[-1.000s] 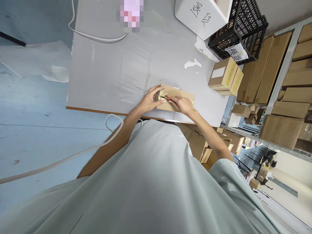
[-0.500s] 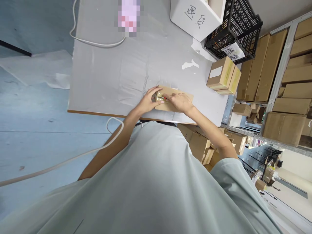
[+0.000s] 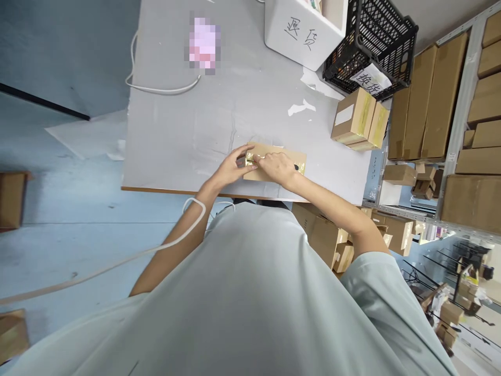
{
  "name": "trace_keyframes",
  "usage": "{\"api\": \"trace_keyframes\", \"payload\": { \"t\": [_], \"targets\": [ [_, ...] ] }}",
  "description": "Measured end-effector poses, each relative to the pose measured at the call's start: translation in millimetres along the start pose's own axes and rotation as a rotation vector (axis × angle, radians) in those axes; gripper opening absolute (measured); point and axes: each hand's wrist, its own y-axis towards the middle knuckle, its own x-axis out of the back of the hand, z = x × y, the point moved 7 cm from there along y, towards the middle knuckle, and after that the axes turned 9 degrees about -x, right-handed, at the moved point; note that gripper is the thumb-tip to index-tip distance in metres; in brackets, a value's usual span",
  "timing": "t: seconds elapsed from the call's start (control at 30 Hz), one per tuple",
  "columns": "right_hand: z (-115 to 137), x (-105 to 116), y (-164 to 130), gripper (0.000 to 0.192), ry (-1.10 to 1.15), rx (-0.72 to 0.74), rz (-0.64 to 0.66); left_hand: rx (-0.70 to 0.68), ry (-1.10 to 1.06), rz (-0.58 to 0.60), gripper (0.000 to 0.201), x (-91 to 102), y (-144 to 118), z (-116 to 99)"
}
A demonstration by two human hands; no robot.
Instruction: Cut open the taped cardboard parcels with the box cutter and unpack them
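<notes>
Left hand (image 3: pixel 230 169): fingers parted, touching box (image 3: pixel 298 157) end | right hand (image 3: pixel 277 166): closed round mostly hidden tool (image 3: pixel 296 167), over box | desk (image 3: pixel 176 136) beneath both

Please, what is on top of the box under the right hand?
On the box: shiny tape, the right hand, and a small dark piece showing beside it. What the hand covers is hidden.
</notes>
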Motion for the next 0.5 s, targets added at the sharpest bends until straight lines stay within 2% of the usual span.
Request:
{"api": "trace_keyframes", "payload": {
  "t": [0.1,0.17,0.4,0.5],
  "targets": [
    [-10.8,-8.5,-2.2,0.044,0.013,-0.005,0.014,0.043,0.037,0.002,0.107,1.6,-1.1,-8.5],
    [-27.8,-15.9,-10.3,0.048,0.015,-0.01,0.023,0.074,0.062,-0.021,0.108,2.8,-1.8,-12.5],
    [-137.6,-65.2,-66.3,0.048,0.033,-0.093,0.098,0.159,0.198,-0.106,0.096,1.1,-1.2,-25.1],
    [-164.1,-86.2,-73.3,0.052,0.073,-0.09,0.091,0.207,0.254,-0.146,0.091,-5.1,-2.0,-31.1]
  ]
}}
